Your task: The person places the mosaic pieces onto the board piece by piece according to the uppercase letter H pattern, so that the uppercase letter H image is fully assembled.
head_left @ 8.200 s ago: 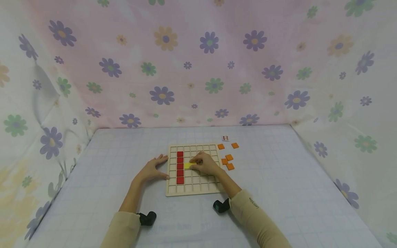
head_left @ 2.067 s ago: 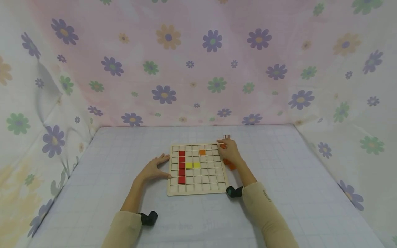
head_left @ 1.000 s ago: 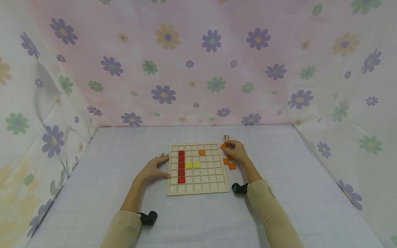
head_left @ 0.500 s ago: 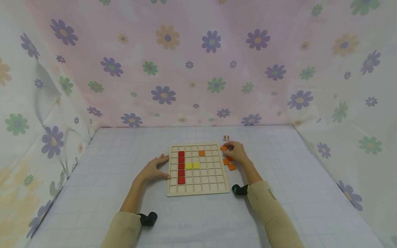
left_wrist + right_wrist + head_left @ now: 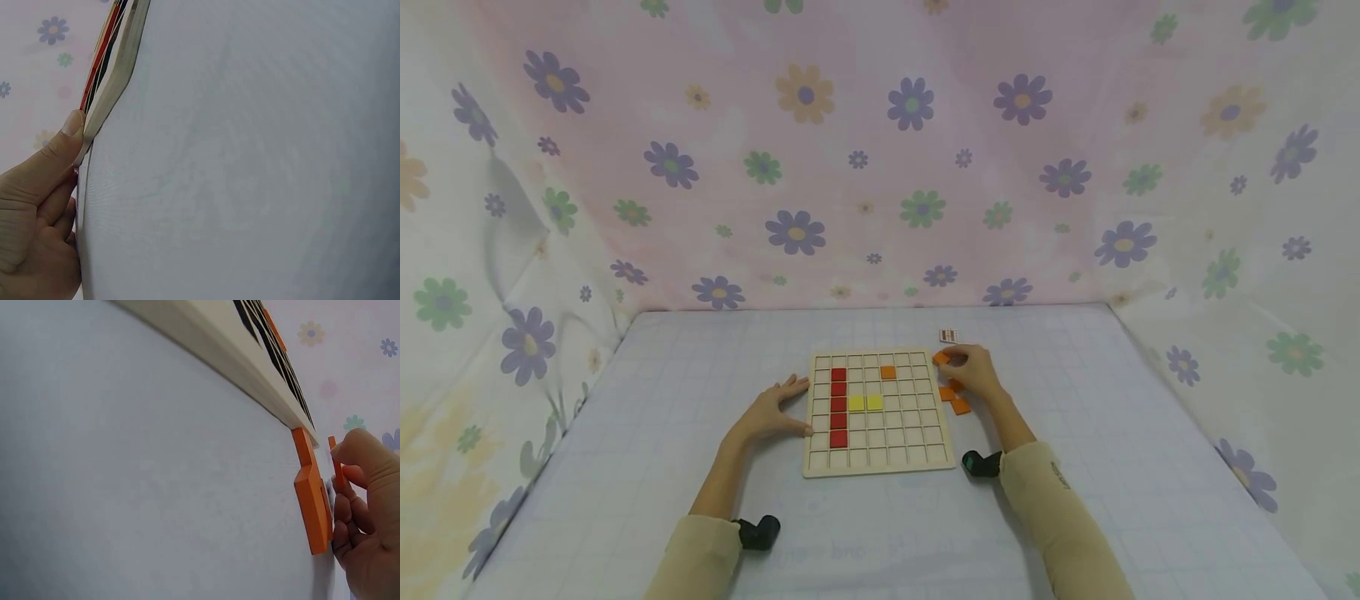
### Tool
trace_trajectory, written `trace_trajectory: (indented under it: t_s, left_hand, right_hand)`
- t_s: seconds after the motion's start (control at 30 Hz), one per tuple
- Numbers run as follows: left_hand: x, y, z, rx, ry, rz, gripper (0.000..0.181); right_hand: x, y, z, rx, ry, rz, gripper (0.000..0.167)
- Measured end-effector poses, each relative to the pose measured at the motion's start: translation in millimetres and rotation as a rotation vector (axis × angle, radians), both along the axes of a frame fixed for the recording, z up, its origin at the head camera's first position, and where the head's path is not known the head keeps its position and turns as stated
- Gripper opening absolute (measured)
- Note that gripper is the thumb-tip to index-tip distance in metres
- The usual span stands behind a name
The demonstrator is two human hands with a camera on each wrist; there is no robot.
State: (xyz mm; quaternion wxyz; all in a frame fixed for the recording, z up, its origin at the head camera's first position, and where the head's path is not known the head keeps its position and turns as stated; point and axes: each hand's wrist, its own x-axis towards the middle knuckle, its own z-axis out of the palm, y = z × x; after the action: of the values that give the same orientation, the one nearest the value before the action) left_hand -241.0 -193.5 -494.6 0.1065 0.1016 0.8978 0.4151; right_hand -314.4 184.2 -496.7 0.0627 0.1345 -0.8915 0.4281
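Observation:
A light wooden grid board (image 5: 917, 454) lies flat on the table. On it sit a column of several red tiles (image 5: 838, 404), two yellow tiles (image 5: 866, 403) in a row beside that column, and one orange tile (image 5: 888, 372) near the top. My left hand (image 5: 770, 414) rests at the board's left edge, thumb and fingertips touching it, fingers spread. Beyond the upper right corner my right hand (image 5: 972, 372) pinches another orange tile (image 5: 335, 461) between thumb and fingers. Just below that hand are loose orange tiles (image 5: 961, 406), one partly hidden by it.
A small printed pattern card (image 5: 949, 336) lies behind the right hand. White cloth (image 5: 1112, 467) covers the table, and flowered fabric (image 5: 865, 167) hangs behind and at both sides. Each wrist carries a black camera (image 5: 981, 463).
Since the earliest frame the right hand has left a yellow tile on the board and moved right. An orange tile now sits near the board's top. The left hand has stayed put.

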Motion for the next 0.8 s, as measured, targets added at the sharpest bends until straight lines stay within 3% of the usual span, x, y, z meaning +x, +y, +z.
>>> trace_trajectory:
  t_s: [0.37, 0.8]
  left_hand:
    - [0.0, -0.4, -0.4, -0.01, 0.002, -0.002, 0.093]
    - [0.4, -0.3, 0.9, -0.01, 0.009, -0.01, 0.092]
  right_hand:
    - [4.1, -11, 1.4, -0.141, -0.034, 0.107, 0.029]
    - [8.4, -43, -1.9, -0.091, -0.017, 0.247, 0.028]
